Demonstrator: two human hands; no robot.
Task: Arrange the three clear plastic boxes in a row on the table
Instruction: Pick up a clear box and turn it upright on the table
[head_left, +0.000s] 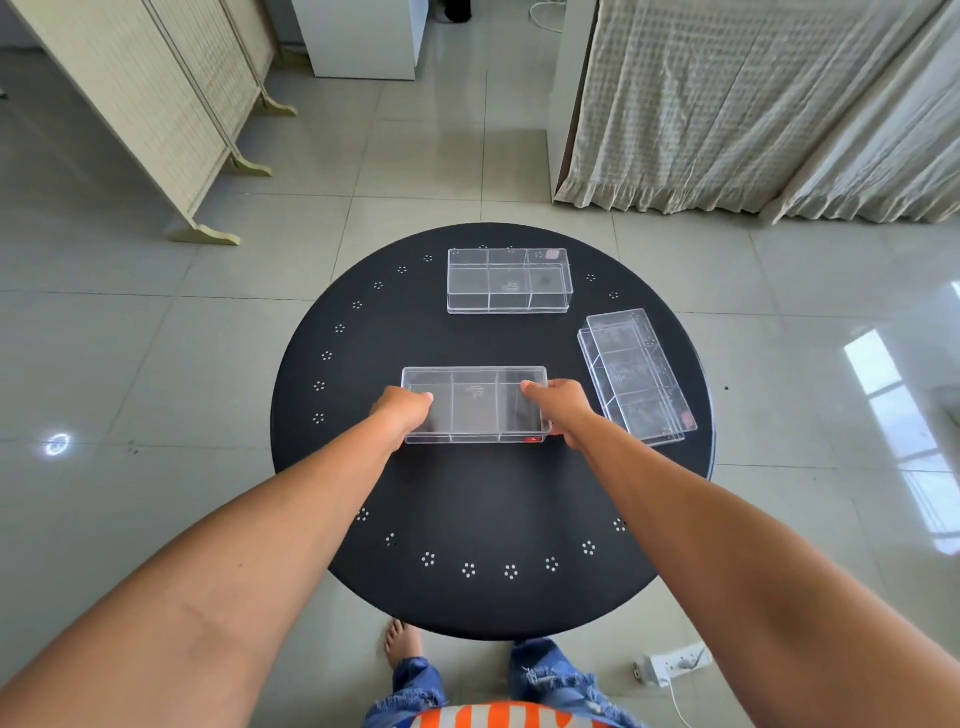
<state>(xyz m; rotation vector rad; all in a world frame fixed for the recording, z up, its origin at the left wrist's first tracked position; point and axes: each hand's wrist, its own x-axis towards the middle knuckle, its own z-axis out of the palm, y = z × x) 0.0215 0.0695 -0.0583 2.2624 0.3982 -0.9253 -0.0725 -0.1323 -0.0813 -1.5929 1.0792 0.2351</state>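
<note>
While both bare arms are stretched forward from the bottom of the view, a clear plastic box (475, 405) is gripped at its two short ends above the middle of a round black surface (488, 499). The left hand (402, 413) is closed on the box's left end, with the thumb laid over the top edge. The right hand (561, 410) is closed on the box's right end in the same way, thumb on top and fingers hidden underneath. The held box is seen lying flat with its long side running left to right, and three inner compartments are visible through the lid. Whether it is resting on the surface or lifted just off it cannot be told.

A second clear box (509, 280) is placed at the far side of the surface, also lengthwise left to right, well apart from the held one. A third clear box (636, 376) is set at the right edge, turned so its long side runs away from the viewer and slightly angled; it is near the right hand without touching it.

A ring of small white flower marks is printed around the surface's rim. Pale glossy floor tiles (156, 364) are seen all around. A folding screen (156, 104) is stood at the upper left, and a cream curtain (753, 104) is hung at the upper right. A white power strip (675, 662) is lying on the floor at the lower right.
</note>
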